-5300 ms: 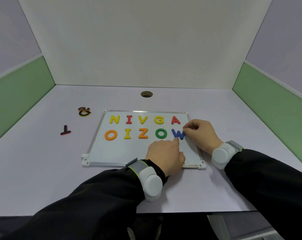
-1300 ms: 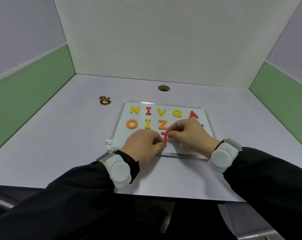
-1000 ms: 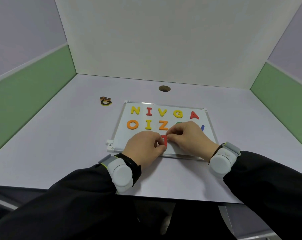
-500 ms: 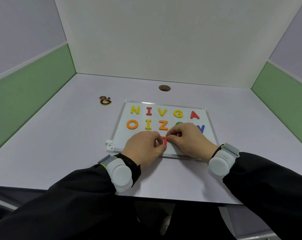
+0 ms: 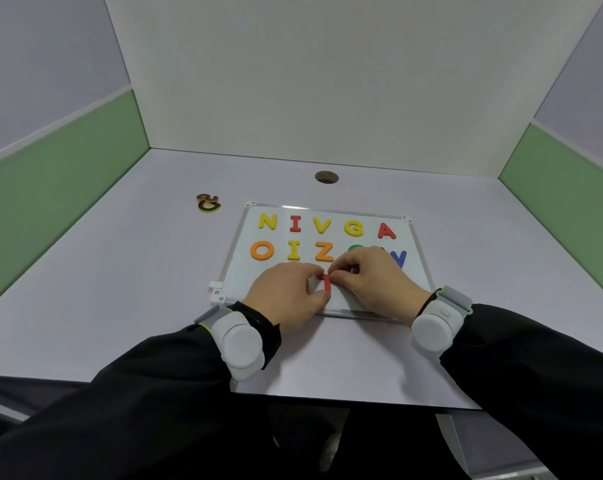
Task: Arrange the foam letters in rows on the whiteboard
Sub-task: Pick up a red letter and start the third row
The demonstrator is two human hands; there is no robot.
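The whiteboard (image 5: pixel 239 237) lies flat on the desk. Its top row reads N I V G A, starting with the yellow N (image 5: pixel 267 221). Below it run an orange O (image 5: pixel 262 250), a yellow I, an orange Z, a green O mostly hidden by my right hand, and a blue W (image 5: pixel 399 258). A red T (image 5: pixel 326 284) sits under the Z in a third row. My left hand (image 5: pixel 288 294) and my right hand (image 5: pixel 372 278) both pinch the T between fingertips and thumb.
Two loose foam pieces (image 5: pixel 208 203), stacked with dark backs up, lie on the desk left of the board. A round cable hole (image 5: pixel 326 177) is behind the board. Green and white partition walls enclose the desk on three sides.
The red T came from the desk at left onto the board's third row. Over the last second both hands stayed on it, with only slight shifts.
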